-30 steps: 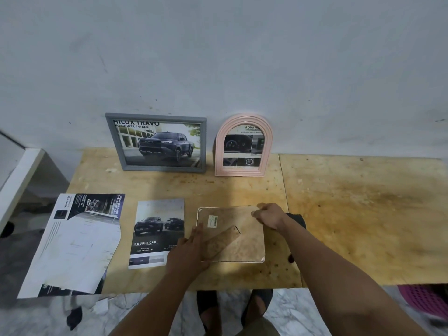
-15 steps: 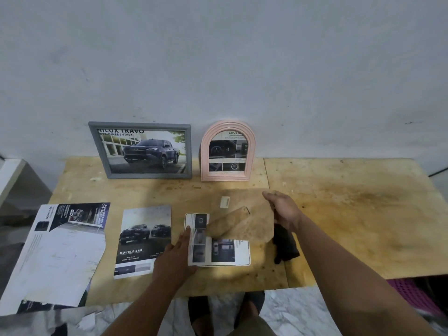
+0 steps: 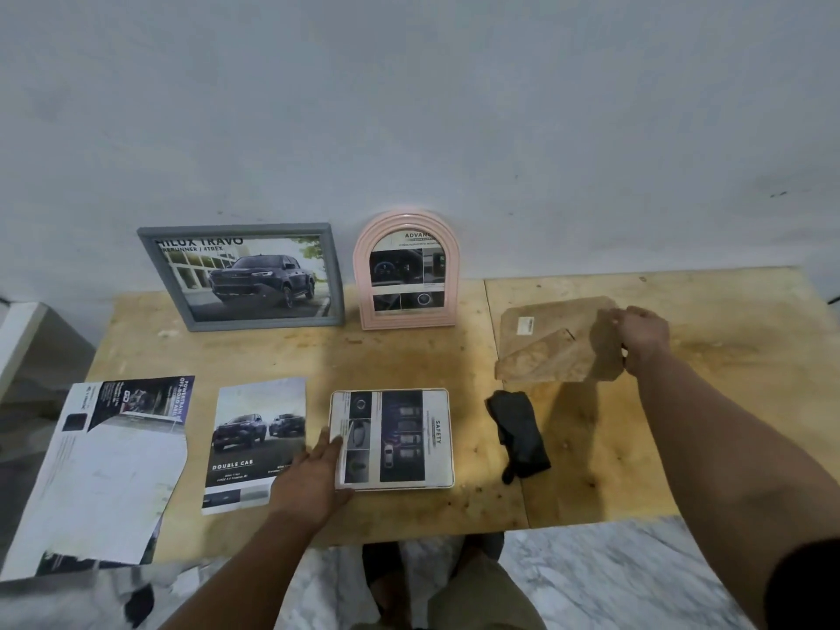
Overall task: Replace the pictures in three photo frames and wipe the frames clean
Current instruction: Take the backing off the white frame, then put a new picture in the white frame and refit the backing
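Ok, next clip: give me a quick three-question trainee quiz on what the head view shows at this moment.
1. True or false: the right hand grips the brown backing board.
2. Which frames stand against the wall? A) the grey frame and the pink arched frame B) only the grey frame C) none
3. Fill in: the left hand rests with straight fingers on the edge of the ____ lying flat on the table.

Key: 1 true; 2 A; 3 white frame, open-backed, with the SAFETY picture showing. The black cloth beside it lies untouched.
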Demonstrator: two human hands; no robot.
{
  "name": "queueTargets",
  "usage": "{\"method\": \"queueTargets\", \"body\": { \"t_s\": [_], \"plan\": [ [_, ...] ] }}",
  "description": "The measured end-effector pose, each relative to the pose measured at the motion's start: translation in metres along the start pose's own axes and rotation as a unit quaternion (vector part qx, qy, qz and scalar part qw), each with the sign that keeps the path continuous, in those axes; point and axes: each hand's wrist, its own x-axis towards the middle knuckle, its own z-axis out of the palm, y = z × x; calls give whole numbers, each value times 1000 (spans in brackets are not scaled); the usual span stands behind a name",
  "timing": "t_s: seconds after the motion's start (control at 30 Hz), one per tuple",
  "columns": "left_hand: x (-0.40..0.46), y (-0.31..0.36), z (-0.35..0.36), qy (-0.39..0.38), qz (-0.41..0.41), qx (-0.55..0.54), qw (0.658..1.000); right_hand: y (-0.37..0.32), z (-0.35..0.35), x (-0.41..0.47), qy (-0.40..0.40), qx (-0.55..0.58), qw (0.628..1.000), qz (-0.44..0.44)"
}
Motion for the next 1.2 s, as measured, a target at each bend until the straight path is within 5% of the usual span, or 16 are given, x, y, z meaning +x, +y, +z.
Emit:
{"method": "queueTargets", "body": {
  "t_s": [0.2,0.37,0.5,0.63,0.83,1.2],
  "plan": [
    [-1,6,2,-9,-11,7,1000,-18,7,-34,92,-122,979,-133],
    [-1,5,4,-8,-4,26,1000,29,57,-107,-80,-241,930,-264],
    [-1,4,4,-4,-1,22,1000,78,101,-155,-280,-420,804,-314],
    [-2,1,5,3,1,13,1000,105,135,-180,-290,-587,685,-318],
    [-2,-3,6,12,-2,-12,1000,125,147,-188,-260,-634,660,-309],
    [0,-5,8,-14,0,9,1000,136,146,-205,-179,-575,706,-374]
  ]
}}
